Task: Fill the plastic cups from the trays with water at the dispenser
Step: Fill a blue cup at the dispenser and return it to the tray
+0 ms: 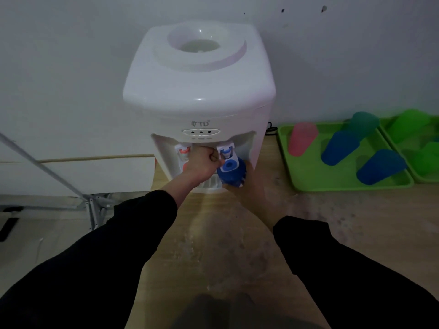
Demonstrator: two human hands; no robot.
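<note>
A white tabletop water dispenser [199,91] stands against the wall on a wooden table. My right hand [247,188] grips a blue plastic cup [231,172] upright under the blue tap [225,151]. My left hand [204,162] is curled in a fist against that tap's lever, pressing on it. A red tap [183,151] sits to the left of my left hand. On a green tray [306,176] to the right stand upside-down cups: a pink one [301,141], two blue ones [339,148] and a teal one [363,124].
A second green tray [401,131] with green cups [413,122] touches the first at the far right. A white metal stand leg [47,172] crosses the left side, below the table edge. A black cable [272,129] runs behind the dispenser.
</note>
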